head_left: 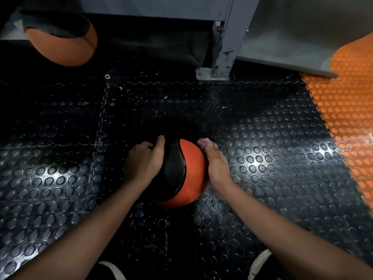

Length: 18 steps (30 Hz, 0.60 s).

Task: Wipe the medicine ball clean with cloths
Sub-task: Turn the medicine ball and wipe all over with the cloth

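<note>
An orange and black medicine ball (188, 170) rests on the dark studded floor in front of me. My left hand (144, 161) presses against the ball's black left side, fingers curled over the top. My right hand (215, 161) lies flat against the orange right side, fingertips pointing away from me. Something pale and blurred shows at the right fingertips; I cannot tell whether it is a cloth. No separate cloth is in view.
A second orange and black ball (66, 40) sits at the back left under a grey rack. A grey steel post with a bolted foot (220, 63) stands behind the ball. Orange studded tiles (349, 118) run along the right. My shoes (260, 263) show at the bottom edge.
</note>
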Motion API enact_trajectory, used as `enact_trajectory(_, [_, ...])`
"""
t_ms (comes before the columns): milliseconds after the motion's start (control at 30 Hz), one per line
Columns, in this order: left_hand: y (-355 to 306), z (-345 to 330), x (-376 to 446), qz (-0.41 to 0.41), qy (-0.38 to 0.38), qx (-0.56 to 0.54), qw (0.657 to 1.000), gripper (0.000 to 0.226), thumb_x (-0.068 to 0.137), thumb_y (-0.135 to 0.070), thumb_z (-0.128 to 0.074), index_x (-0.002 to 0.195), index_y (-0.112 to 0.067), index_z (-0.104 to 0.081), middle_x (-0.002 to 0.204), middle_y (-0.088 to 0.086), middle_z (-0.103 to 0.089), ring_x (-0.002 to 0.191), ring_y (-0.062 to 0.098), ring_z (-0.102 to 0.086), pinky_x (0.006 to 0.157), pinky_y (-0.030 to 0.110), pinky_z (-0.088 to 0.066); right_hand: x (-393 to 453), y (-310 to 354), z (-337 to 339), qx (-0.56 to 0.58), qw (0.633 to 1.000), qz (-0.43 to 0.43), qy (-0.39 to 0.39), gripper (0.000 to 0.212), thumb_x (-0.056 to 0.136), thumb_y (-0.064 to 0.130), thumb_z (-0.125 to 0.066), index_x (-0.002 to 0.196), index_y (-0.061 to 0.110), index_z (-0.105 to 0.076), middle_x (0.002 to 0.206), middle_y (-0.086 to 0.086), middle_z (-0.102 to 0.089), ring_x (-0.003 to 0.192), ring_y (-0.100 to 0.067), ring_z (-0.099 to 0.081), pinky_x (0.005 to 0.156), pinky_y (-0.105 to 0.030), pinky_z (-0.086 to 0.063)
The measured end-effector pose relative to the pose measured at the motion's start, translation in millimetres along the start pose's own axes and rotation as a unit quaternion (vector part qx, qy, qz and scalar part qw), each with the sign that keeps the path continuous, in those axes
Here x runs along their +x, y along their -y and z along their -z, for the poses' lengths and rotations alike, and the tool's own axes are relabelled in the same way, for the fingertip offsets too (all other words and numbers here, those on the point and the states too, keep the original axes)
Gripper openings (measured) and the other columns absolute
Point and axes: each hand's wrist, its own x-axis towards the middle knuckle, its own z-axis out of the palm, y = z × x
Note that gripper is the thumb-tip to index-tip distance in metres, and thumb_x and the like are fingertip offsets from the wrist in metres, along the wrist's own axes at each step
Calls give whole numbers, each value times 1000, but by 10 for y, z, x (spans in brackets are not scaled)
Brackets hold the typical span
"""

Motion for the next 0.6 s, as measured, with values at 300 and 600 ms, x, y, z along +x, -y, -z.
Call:
enact_trajectory(300, [-3, -128, -23, 47, 8, -15, 999, 73, 96, -68, -29, 117, -11, -69, 122, 12, -65, 104, 32, -59, 84, 40, -41, 62, 140, 54, -59, 992, -95, 64, 35, 110, 48, -42, 110, 32, -73, 114, 7, -72, 119, -16, -62, 102, -33, -46])
enact_trajectory(600, [-70, -38, 19, 16, 9, -43, 999, 48, 100, -56, -41, 74, -21, -60, 88, 1, -64, 80, 23, -56, 69, 36, -36, -219, 104, -99, -64, 991, 117, 5, 24, 110, 40, -49, 115, 44, -71, 129, 17, -70, 126, 4, -60, 112, -22, -41])
